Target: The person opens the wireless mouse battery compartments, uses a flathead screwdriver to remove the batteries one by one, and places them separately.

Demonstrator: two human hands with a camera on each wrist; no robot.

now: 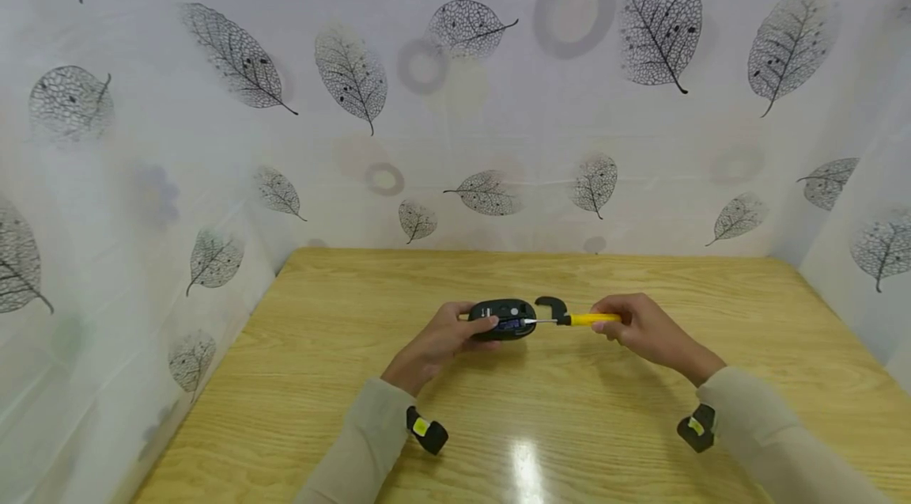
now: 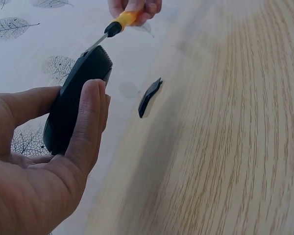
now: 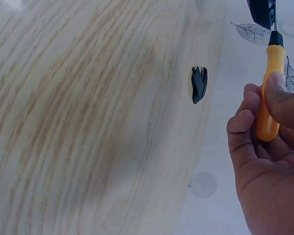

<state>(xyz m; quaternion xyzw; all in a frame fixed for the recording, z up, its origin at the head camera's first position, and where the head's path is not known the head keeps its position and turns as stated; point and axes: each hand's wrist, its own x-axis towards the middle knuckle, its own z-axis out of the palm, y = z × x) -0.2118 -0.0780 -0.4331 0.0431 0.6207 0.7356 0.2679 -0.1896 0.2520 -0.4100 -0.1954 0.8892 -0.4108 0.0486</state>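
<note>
A black computer mouse (image 1: 502, 308) is held underside up by my left hand (image 1: 444, 336), thumb on its bottom face and fingers beneath. Its battery compartment is uncovered, with something dark blue inside, likely a battery. My right hand (image 1: 651, 334) grips the yellow handle of a screwdriver (image 3: 270, 112). The screwdriver's metal shaft points left, and its tip meets the mouse at the compartment's end. Behind the shaft a curved black cover (image 1: 553, 305) lies on the table; the left wrist view shows this cover (image 2: 149, 98) apart from both hands.
The light wood table (image 1: 320, 377) spreads beneath both hands. Pale curtains (image 1: 498, 108) printed with leaves hang behind it and along both sides. Each wrist carries a small black camera on a strap, such as the left wrist camera (image 1: 430, 434).
</note>
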